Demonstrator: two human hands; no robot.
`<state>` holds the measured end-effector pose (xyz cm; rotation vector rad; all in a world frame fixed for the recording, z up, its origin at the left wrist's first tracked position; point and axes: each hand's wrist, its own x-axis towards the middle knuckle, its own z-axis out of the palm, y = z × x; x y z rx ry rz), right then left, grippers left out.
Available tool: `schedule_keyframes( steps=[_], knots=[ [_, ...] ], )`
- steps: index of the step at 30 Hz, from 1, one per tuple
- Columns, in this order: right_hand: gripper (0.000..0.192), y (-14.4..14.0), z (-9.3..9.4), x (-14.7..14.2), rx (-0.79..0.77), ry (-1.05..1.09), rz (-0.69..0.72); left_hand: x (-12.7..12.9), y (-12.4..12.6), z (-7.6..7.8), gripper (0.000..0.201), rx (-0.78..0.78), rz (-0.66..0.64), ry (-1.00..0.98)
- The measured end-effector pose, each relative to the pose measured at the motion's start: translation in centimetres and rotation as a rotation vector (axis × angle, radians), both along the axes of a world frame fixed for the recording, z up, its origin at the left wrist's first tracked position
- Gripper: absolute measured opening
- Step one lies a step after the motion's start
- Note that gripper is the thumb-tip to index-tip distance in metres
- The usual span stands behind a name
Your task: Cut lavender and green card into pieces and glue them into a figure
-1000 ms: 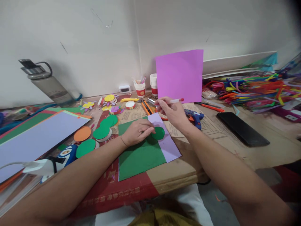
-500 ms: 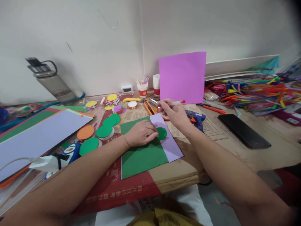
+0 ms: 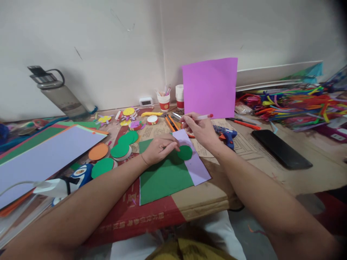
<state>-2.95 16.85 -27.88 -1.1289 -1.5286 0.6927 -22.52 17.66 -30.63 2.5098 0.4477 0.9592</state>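
Left hand [image 3: 159,148] lies with fingers spread flat, pinning a green disc [image 3: 185,152] onto the lilac strip [image 3: 193,162] beside the green sheet [image 3: 165,177]; right hand [image 3: 199,129] is clenched around a red-capped pen [image 3: 203,116], its tip hidden. Several cut discs [image 3: 120,150] lie finished at left, while no traced line shows on the strip. The paper cup [image 3: 163,102] by the wall holds upright sticks, too small to identify.

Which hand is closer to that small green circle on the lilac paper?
Left. The left hand has fingertips touching the green circle; the right hand, holding a pen, sits just beyond it.
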Motion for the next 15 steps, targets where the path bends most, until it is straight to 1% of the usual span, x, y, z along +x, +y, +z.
schedule_keyframes(
  steps=[3,8,11,13,15],
  knots=[
    [0.029,0.16,-0.19,0.04,0.009,0.004,0.008,-0.05,-0.02,0.13,0.042,-0.034,0.044,-0.038],
    [0.030,0.12,-0.22,0.06,0.014,0.001,0.012,-0.02,-0.05,0.11,0.044,-0.035,0.014,-0.003],
    [0.031,0.02,-0.15,0.06,0.009,-0.004,0.007,-0.02,-0.01,0.01,0.045,-0.034,0.044,0.006],
    [0.030,-0.05,-0.08,0.04,0.010,-0.006,0.004,0.02,0.05,-0.13,0.045,0.009,0.032,0.060],
    [0.030,-0.12,0.01,0.01,0.010,-0.008,0.002,0.10,0.08,-0.29,0.041,0.105,-0.005,0.146]
  ],
)
